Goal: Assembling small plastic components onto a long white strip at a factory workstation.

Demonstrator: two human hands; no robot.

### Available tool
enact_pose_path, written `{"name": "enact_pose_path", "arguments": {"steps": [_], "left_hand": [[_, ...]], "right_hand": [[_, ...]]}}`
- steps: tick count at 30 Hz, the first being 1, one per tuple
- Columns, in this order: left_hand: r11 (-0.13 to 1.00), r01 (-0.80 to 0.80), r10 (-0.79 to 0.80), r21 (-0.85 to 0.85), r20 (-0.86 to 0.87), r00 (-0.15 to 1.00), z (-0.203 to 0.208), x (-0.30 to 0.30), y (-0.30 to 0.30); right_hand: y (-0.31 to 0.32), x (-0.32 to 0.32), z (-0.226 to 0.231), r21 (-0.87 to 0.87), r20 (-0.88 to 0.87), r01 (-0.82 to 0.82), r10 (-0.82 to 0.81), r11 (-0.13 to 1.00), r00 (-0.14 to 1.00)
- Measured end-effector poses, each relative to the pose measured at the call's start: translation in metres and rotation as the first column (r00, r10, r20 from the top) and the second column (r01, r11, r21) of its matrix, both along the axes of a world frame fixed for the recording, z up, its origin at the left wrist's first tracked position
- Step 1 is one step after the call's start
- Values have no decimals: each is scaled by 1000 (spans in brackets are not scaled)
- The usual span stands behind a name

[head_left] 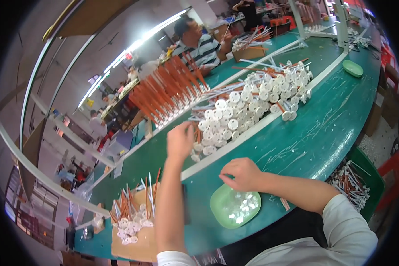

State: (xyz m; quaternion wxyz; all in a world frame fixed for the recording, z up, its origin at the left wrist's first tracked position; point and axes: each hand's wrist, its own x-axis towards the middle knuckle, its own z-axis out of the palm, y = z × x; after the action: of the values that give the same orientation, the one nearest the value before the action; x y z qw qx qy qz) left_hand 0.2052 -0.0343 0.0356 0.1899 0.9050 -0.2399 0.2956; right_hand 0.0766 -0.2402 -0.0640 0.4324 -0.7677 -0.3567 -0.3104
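At the left end of a heap of white disc-ended pieces with thin stems (235, 111) is my left hand (180, 141), its fingers curled beside the nearest pieces. Whatever those fingers hold is hidden behind the hand. My right hand (241, 174) is over the far rim of a light green dish (218, 208), thumb and fingers drawn together. Anything in that pinch is too small to make out. Small, shiny, clear-looking discs (244, 207) lie in the dish.
A cardboard tray (133, 250) with more stemmed pieces sits at the left. White rails (239, 142) edge the green table's middle strip. Upright brown stems (164, 93) stand in rows beyond, near a seated person (197, 42). A green bin (370, 195) stands to the right.
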Motion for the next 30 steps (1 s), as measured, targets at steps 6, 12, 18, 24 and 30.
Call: {"name": "enact_pose_path", "arguments": {"steps": [6, 12, 18, 24, 30], "left_hand": [[993, 46, -46, -111, 5, 999, -3, 63, -102], [978, 52, -81, -203, -138, 987, 18, 49, -104], [852, 190, -273, -488, -105, 956, 6, -22, -68], [939, 241, -259, -244, -43, 965, 7, -141, -42], [561, 95, -435, -822, -195, 879, -49, -166, -15]], "right_hand": [[2, -2, -1, -50, 56, 17, -14, 999, 998], [0, 0, 12, 79, 136, 31, -41, 996, 990], [-17, 5, 41, 390, 247, 217, -328, 895, 912], [-16, -1, 43, 351, 169, -1, -63, 936, 984], [-3, -16, 31, 333, 86, -135, 112, 933, 990]]}}
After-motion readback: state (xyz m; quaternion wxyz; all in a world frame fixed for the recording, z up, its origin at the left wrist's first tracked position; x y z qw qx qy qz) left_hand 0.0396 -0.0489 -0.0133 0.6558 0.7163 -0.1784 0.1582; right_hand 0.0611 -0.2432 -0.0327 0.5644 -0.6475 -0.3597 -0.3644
